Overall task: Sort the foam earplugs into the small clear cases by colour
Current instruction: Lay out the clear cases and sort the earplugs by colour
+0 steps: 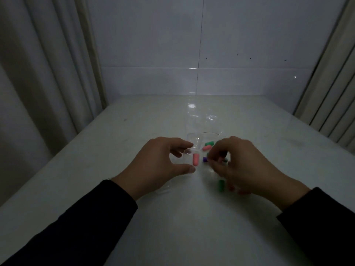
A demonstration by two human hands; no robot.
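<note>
Gripping a clear case (189, 159) with a pink earplug (195, 159) inside, the left hand (159, 164) steadies it on the desk (134, 131); right hand (236, 162) fingers pinch a purple earplug (204, 159) beside it. No writing legible.

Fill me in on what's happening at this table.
A person is sorting coloured foam earplugs into small clear cases on a white table. The left hand holds a clear case between thumb and fingers, with one pink earplug already inside. The right hand pinches a purple earplug right beside that case. A green and a pink earplug lie loose farther back, and another green one lies near the right hand.
</note>
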